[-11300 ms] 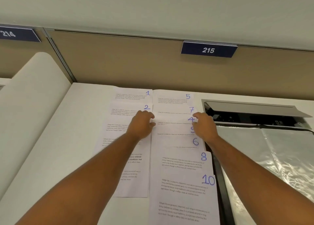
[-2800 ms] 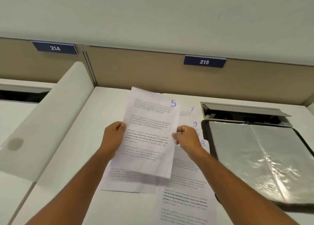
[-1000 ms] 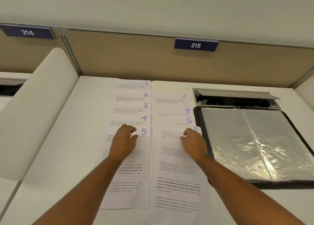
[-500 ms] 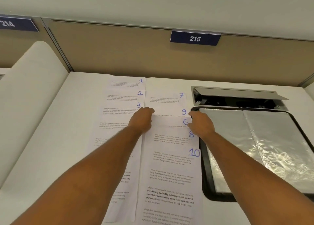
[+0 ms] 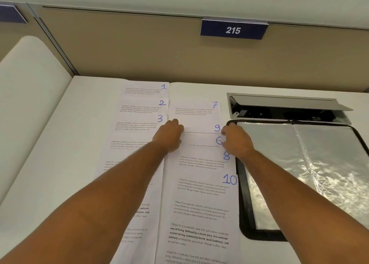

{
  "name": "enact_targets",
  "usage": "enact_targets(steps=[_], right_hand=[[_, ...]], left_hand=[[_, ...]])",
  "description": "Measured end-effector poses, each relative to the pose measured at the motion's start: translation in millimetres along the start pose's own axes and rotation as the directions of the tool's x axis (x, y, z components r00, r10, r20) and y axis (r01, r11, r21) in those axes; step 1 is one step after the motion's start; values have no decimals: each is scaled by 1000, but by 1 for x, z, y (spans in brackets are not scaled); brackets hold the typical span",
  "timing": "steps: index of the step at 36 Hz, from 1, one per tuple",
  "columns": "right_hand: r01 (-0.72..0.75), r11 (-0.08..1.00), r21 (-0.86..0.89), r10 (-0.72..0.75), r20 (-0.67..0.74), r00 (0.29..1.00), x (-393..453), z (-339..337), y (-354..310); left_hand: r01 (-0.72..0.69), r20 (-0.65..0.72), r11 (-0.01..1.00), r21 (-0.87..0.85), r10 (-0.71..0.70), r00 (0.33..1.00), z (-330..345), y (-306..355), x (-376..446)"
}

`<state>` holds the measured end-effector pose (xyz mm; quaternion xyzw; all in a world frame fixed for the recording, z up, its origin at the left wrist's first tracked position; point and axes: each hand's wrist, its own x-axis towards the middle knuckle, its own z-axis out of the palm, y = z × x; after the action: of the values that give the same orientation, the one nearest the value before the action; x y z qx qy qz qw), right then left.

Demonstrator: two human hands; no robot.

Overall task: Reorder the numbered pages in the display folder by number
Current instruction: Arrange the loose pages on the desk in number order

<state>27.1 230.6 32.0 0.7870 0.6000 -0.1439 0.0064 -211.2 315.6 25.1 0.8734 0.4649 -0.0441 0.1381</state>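
White paper lies under both hands: the left hand (image 5: 169, 137) and right hand (image 5: 236, 140) each curl their fingers onto the side edges of page 6 (image 5: 199, 142), fanned among pages 7–10 beside the open folder (image 5: 299, 164) on the desk (image 5: 60, 154).

You are at an office workstation: a white laminate desk (image 5: 50, 164) backed by a tan fabric partition panel (image 5: 139, 50), a navy number plate reading 215 (image 5: 233, 30), and a grey metal cable hatch (image 5: 287, 106) propped open.
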Motion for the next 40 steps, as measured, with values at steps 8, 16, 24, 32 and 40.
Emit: enact_targets(steps=[8, 16, 24, 32, 40], right_hand=[[-71, 982, 173, 73, -2, 997, 5, 4, 3], [-47, 833, 551, 124, -104, 987, -1, -2, 10], [39, 687, 726, 165, -209, 964, -12, -23, 13], [169, 533, 829, 263, -352, 898, -15, -64, 12], [-24, 541, 841, 249, -133, 959, -37, -61, 15]], left_hand=[[-1, -20, 999, -52, 0, 1000, 0, -2, 4], [133, -99, 827, -546, -221, 970, -2, -1, -1], [164, -2, 506, -847, -311, 950, -8, -7, -9], [149, 23, 484, -862, -256, 966, -14, -7, -17], [76, -7, 272, -959, -293, 956, -38, 10, -24]])
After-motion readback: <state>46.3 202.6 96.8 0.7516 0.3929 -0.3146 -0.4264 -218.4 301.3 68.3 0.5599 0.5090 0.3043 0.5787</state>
